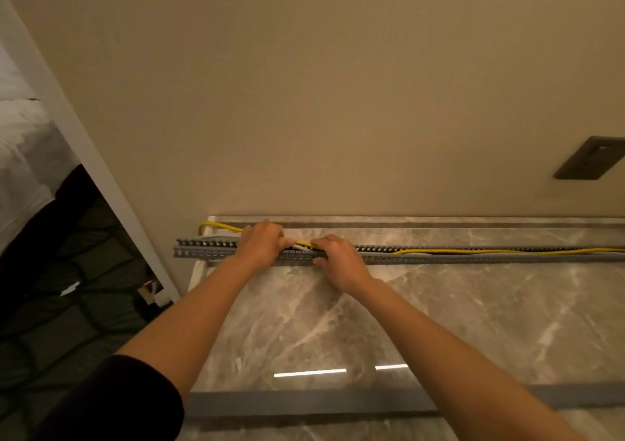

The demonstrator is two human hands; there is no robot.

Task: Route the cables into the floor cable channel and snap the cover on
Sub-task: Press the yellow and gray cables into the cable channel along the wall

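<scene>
A grey slotted cable channel (439, 254) lies on the marble floor along the foot of the wall, its top uncovered. A yellow cable (490, 250) runs inside it from the right, rises between my hands and loops out past the channel's left end. A white cable (299, 247) shows between my hands. My left hand (260, 242) grips the yellow cable over the channel. My right hand (338, 258) pinches the same cable beside it, with fingers resting on the channel's front wall. The long grey cover strip (304, 401) lies flat on the floor close to me.
A beige wall rises behind the channel, with a dark outlet plate (590, 158) at the right. A white door frame (84, 156) stands at the left; beyond it lie a dark quilted surface (67, 305) and white bedding (23, 156). Marble floor (473, 322) spreads between channel and cover.
</scene>
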